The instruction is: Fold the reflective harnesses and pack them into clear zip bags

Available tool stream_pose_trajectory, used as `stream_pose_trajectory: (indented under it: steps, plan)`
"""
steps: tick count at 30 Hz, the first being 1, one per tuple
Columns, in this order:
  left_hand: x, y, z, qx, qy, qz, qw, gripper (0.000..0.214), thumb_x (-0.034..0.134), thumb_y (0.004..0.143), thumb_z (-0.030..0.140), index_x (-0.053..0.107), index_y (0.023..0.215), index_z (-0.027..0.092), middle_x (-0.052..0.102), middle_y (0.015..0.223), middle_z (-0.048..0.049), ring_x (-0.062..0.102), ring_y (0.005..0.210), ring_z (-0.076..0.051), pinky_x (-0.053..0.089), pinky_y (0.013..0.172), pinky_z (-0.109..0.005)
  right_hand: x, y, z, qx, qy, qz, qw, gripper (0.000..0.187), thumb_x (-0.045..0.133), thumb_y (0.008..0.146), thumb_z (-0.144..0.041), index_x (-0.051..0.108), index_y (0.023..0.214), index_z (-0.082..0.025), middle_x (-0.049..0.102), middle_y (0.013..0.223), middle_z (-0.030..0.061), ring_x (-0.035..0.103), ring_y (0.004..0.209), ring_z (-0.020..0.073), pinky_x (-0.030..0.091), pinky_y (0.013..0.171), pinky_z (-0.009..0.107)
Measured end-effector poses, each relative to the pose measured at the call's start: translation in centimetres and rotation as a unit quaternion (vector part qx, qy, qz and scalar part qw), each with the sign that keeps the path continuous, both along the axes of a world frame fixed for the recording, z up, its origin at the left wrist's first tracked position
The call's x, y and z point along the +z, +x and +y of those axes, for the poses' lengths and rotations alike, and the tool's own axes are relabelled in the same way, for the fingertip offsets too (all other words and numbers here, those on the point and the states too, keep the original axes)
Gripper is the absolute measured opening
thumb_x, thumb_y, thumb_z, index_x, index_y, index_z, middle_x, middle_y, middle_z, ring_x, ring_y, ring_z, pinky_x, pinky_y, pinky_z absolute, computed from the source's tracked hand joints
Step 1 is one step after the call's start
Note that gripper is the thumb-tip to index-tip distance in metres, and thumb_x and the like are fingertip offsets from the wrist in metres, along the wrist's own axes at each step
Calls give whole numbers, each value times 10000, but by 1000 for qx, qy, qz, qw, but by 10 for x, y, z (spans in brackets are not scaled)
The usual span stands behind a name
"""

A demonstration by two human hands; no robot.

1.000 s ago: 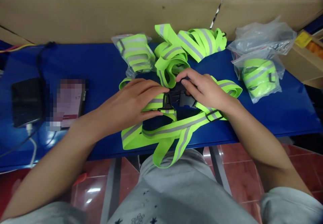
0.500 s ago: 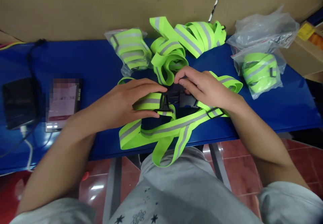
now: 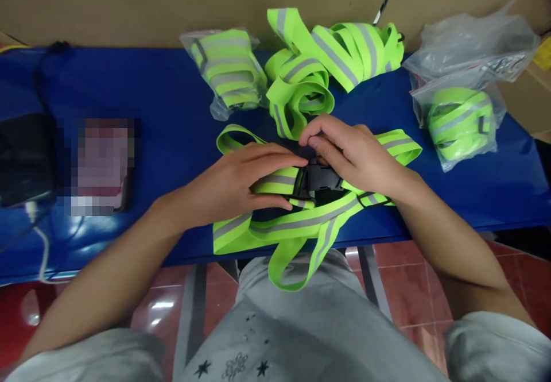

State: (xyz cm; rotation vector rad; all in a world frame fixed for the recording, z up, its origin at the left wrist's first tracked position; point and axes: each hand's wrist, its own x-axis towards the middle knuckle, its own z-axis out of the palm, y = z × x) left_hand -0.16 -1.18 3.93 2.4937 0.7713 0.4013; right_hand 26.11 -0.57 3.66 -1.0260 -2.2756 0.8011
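Observation:
A neon-yellow reflective strap (image 3: 310,218) with a grey stripe lies in loops, one loop hanging over the table's front edge. Its black side-release buckle (image 3: 323,177) has both halves together between my hands. My left hand (image 3: 230,184) is on the buckle's left half, thumb below and fingers above, the webbing running under the palm. From the right, my right hand (image 3: 355,155) grips the other half, its thumb and forefinger curled close together and some fingertips hidden. A black strap adjuster (image 3: 372,200) sits below the right hand.
Behind my hands lie a loose bundle of neon straps (image 3: 301,77) and a bagged strap (image 3: 232,69). To the right is another bagged strap (image 3: 462,120) with plastic bags (image 3: 473,46). A phone (image 3: 103,161) and a black device (image 3: 26,158) with cables stand left on the blue table (image 3: 163,100).
My left hand has moved right toward my right hand, and the gap between the two buckle halves has closed. The view has shifted slightly.

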Motion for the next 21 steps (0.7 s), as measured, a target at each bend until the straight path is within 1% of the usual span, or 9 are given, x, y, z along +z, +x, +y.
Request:
stream_pose_trajectory:
  steps: [3, 6, 8, 11, 13, 15, 17, 19, 21]
  plan:
    - [0, 0, -2, -6, -8, -1, 1000, 536, 716, 979, 458, 577, 1457, 260, 668, 1411, -105, 670, 1277, -243, 543, 1125, -356, 1, -2, -2, -1, -6, 9, 1000, 231, 436, 1121, -339, 628, 1141, -211, 715, 983, 11, 636, 715, 114, 455, 738, 260]
    - [1, 0, -6, 1, -10, 3, 1000, 632, 778, 928, 425, 536, 1487, 261, 647, 1432, -116, 650, 1308, -270, 538, 1155, -415, 3, -2, -3, -3, -21, 12, 1000, 249, 431, 1123, -351, 632, 1175, -214, 709, 967, 8, 662, 749, 121, 475, 752, 258]
    - [1, -1, -8, 13, 2, 2, 1000, 604, 769, 930, 413, 547, 1474, 272, 654, 1420, -108, 656, 1294, -271, 544, 1152, -428, 4, -1, -4, -6, -36, 14, 999, 273, 423, 1125, -378, 633, 1196, -218, 700, 936, 3, 674, 766, 128, 486, 747, 255]
    - [3, -3, -7, 31, 15, -9, 999, 506, 719, 970, 439, 580, 1432, 288, 670, 1382, -91, 677, 1244, -245, 561, 1122, -388, 5, 3, -2, -20, -43, 21, 999, 303, 435, 1121, -426, 643, 1198, -219, 696, 915, 5, 681, 788, 136, 492, 744, 258]
    - [4, -5, -5, 39, 18, -17, 999, 485, 701, 983, 465, 587, 1419, 285, 669, 1366, -87, 682, 1221, -229, 567, 1106, -359, 5, 6, 0, -24, -37, 26, 999, 308, 455, 1115, -438, 660, 1169, -214, 703, 922, 11, 679, 800, 137, 486, 741, 259]
    - [6, -7, -2, 39, 20, -22, 999, 480, 699, 986, 459, 589, 1415, 274, 664, 1361, -88, 681, 1215, -219, 571, 1096, -340, 4, 7, 3, -9, -36, 27, 999, 292, 504, 1099, -434, 673, 1146, -201, 720, 947, 21, 679, 821, 140, 479, 740, 258]
    - [7, -7, 0, 35, 23, -25, 999, 469, 694, 991, 423, 583, 1417, 263, 659, 1357, -88, 674, 1221, -211, 572, 1094, -334, 2, 7, 5, 23, -44, 19, 999, 273, 553, 1078, -422, 683, 1138, -189, 741, 982, 32, 684, 855, 146, 475, 751, 257]
    - [6, -5, 1, 29, 31, -32, 999, 455, 664, 1000, 366, 570, 1424, 232, 626, 1397, -108, 630, 1299, -220, 545, 1141, -362, 0, 5, 5, 27, -54, 19, 998, 260, 559, 1072, -400, 689, 1135, -183, 752, 1023, 39, 682, 874, 149, 476, 762, 260]
    - [5, -1, -2, 31, 54, -55, 997, 448, 640, 990, 328, 571, 1411, 189, 578, 1447, -137, 568, 1385, -248, 508, 1183, -417, -3, 1, 4, 1, -62, 39, 997, 243, 555, 1067, -374, 678, 1154, -184, 747, 1017, 34, 670, 850, 144, 475, 740, 260]
